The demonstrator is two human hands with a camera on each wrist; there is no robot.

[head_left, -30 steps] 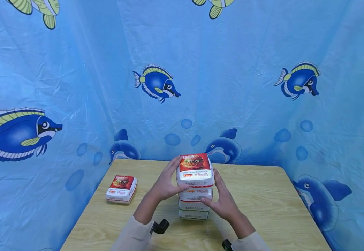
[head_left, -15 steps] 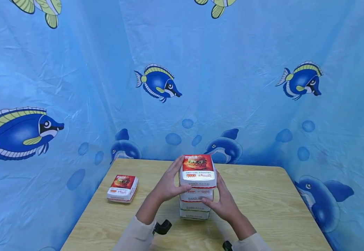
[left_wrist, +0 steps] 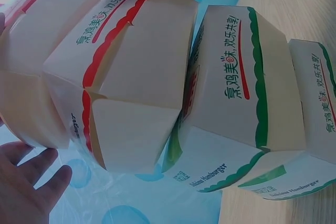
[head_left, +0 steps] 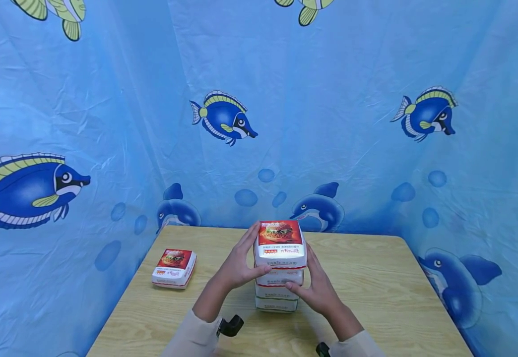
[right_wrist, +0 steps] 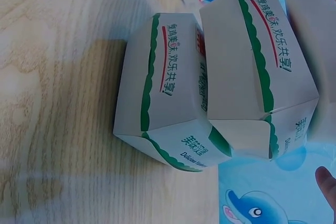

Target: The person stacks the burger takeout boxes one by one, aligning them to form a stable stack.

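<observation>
Head: five white burger boxes counted, four stacked and one alone. Stack (head_left: pixel 276 293) is stood upright near middle of bench (head_left: pixel 366 277), long axis vertical. Printed face of top box (head_left: pixel 280 245) is pointed up, white text band toward near side. Top box is gripped from both sides, by left hand (head_left: pixel 236 265) and right hand (head_left: pixel 319 287); right thumb overlaps second box (head_left: pixel 280 278), contact can't be told. Lone box (head_left: pixel 174 269) is laid flat by left edge, print up. Bench near edge is cut off.

Left wrist: four stacked boxes shown sideways, two red-trimmed, two green-trimmed. Top one is cut off by left border. Fingers (left_wrist: pixel 42 165) at lower left are spread.

Right wrist: two green-trimmed boxes shown; next one up is cut off at right. Lone box only partly shown, at top. One fingertip (right_wrist: pixel 325 179) visible; grip can't be told here.
</observation>
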